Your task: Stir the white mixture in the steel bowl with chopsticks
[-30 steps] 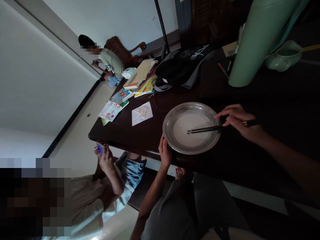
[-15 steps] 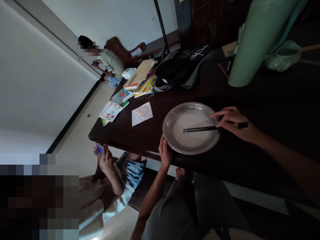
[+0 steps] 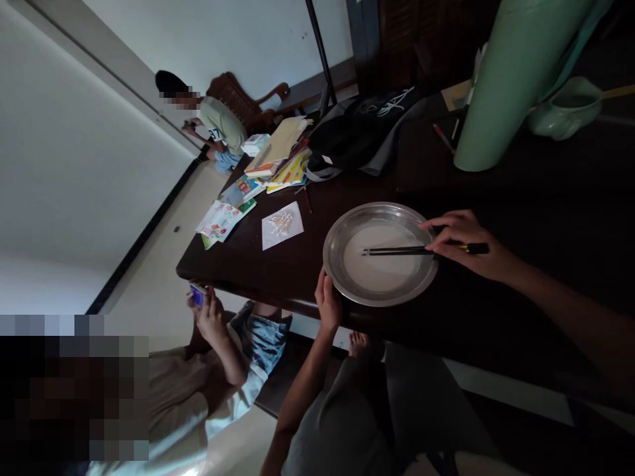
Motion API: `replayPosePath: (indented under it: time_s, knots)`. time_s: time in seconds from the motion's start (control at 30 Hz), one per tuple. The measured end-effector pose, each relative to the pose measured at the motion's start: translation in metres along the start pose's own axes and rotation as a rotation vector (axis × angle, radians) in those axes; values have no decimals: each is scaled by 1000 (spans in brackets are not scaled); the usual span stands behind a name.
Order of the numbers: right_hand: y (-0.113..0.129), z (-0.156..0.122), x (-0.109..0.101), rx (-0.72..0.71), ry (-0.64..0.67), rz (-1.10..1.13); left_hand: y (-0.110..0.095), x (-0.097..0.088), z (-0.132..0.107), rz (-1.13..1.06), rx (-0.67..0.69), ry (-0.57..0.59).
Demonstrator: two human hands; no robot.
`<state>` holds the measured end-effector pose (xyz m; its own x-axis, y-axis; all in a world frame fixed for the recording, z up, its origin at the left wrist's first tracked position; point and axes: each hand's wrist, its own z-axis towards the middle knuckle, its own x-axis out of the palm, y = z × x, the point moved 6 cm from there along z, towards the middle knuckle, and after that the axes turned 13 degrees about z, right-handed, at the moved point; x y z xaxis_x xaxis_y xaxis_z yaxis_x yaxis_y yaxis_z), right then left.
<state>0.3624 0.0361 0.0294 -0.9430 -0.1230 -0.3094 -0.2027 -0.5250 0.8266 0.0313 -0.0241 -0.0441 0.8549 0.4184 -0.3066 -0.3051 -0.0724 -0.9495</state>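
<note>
A round metal plate (image 3: 342, 231) lies on the dark wooden table (image 3: 278, 277) near its front edge. My right hand (image 3: 464, 241) is closed on a pair of black chopsticks (image 3: 397, 250), whose tips reach over the pale middle of the plate. My left hand (image 3: 327, 305) rests with curled fingers against the plate's near rim at the table edge. A small white packet of cotton swabs (image 3: 282, 225) lies on the table to the left of the plate.
Books and leaflets (image 3: 270, 165) are stacked at the far left, beside a black bag (image 3: 357, 135). A tall green vase (image 3: 501, 86) and a green pot (image 3: 565, 109) stand at the back right. One person (image 3: 213, 330) holds a phone below the table; another (image 3: 218, 125) sits by a chair.
The chopstick tips have swung slightly to the left and up across the plate, now lying more level. My right hand shifted a little left. My left hand stayed put.
</note>
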Motion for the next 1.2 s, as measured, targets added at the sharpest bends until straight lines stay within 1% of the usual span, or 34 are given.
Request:
replayPosePath:
  time_s: [0.07,0.17,0.23,0.3,0.37,0.43,0.53,0.6,0.63,0.67,0.73,0.8,0.87,0.9,0.97,1.07,1.13,1.2]
  knots:
    - [1,1,-9,-15,-66,-14,-3,0,0,12,10,-1]
    - [4,1,-21,-29,-145,59,-5,-1,0,32,21,-1]
    - [5,0,-19,-28,-120,113,-5,-1,0,35,20,-5]
    - [3,-2,-8,-21,-44,116,-4,-2,0,37,19,-11]
    - [1,-3,2,-17,19,66,-3,-2,-1,32,15,-20]
    - [-1,-3,4,-20,23,-1,-1,-2,-1,25,9,-23]
    - [2,-1,-10,-38,-85,-30,0,-1,-1,11,5,-18]
    - [6,0,-22,-60,-167,28,2,-1,0,-2,3,-10]
    - [8,0,-24,-69,-187,68,3,-1,0,-10,2,-8]
    - [9,0,-24,-73,-184,103,4,0,0,-18,1,-5]
    - [8,0,-15,-65,-122,131,5,0,1,-27,-1,2]
    - [4,-2,-2,-35,-34,98,7,0,1,-23,-4,-2]
    - [1,-2,5,-14,7,38,7,-1,1,-11,-5,-6]
    - [0,-2,5,-11,5,10,8,-1,2,-9,-6,-7]
    - [1,-1,-4,-19,-53,-18,8,-1,2,-13,-4,-6]
    - [6,1,-22,-55,-159,50,7,0,2,-13,-2,-17]
    - [6,1,-24,-69,-147,123,6,0,2,-14,-5,-24]
    - [3,0,-14,-56,-60,136,5,0,2,-25,-6,-23]
